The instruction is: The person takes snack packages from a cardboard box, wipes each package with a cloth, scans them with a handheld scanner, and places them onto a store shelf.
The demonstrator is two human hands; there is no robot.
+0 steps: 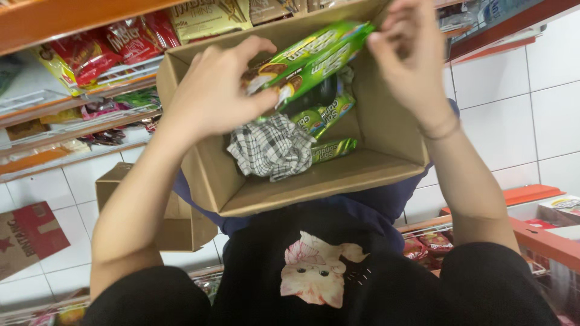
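Black shirt [314,271] with a cat print is filling bottom centre. Cardboard box [386,145] is resting against it, mid-frame. Left hand [211,90] is gripping one end of the green snack packs [308,57] over the box at top centre; right hand [411,48] is pinching the other end. Checked cloth [272,148] and more green packets [323,118] are lying inside.

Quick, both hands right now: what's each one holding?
Left hand: closed on one end of the green snack packs, above the cardboard box.
Right hand: pinching the packs' other end.
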